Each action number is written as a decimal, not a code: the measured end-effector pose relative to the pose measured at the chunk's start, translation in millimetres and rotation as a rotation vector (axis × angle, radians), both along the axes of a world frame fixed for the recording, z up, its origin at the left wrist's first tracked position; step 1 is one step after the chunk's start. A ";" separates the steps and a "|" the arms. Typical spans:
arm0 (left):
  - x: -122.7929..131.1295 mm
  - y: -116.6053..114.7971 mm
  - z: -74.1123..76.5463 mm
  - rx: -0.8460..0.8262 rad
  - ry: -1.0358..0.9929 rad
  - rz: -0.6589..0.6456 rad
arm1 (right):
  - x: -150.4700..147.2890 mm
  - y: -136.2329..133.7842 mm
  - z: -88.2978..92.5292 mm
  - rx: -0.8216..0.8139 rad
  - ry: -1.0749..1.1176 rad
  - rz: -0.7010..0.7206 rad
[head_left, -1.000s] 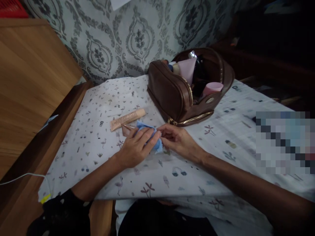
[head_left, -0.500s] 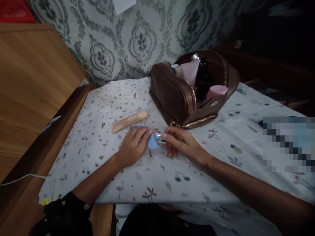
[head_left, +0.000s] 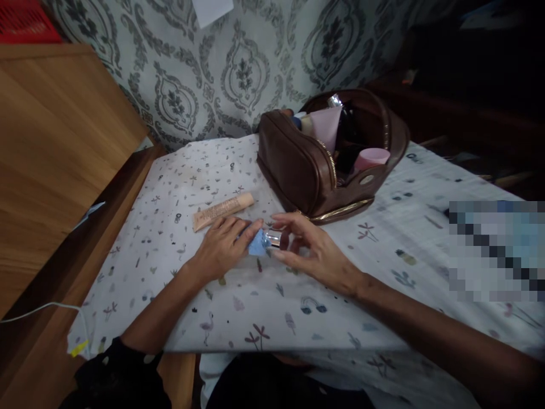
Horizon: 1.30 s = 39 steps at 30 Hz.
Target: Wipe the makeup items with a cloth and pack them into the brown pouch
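My left hand (head_left: 223,244) is closed on a small blue cloth (head_left: 257,244), which is wrapped partly round a shiny silver cylinder (head_left: 273,238). The rest of that cylinder is hidden in the cloth and fingers, so its kind does not show. My right hand (head_left: 317,247) is open around the cylinder's bare end, index finger above it and thumb close to its lower side. Just beyond my left hand, a beige squeeze tube (head_left: 223,210) lies flat on the patterned tablecloth (head_left: 259,309).
A brown zippered toiletry bag (head_left: 289,162) stands gaping behind my right hand. In it are a pink tube (head_left: 326,128), a pink round item (head_left: 372,158) and other toiletries. A wooden panel (head_left: 63,142) rises at the left. The wall (head_left: 242,68) closes off the back.
My right hand's fingers have spread away from the silver cylinder, which they pinched before. More of the cylinder shows now. The tube and bag have stayed in place.
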<state>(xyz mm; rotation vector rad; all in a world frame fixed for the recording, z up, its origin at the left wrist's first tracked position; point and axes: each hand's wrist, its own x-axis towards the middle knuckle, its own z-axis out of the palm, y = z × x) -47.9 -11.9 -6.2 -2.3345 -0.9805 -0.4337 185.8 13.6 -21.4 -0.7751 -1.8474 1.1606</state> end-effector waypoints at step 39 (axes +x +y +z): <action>13.0 -12.0 -14.8 -0.224 -0.183 0.064 | -3.5 9.4 -7.9 -0.246 0.144 -0.037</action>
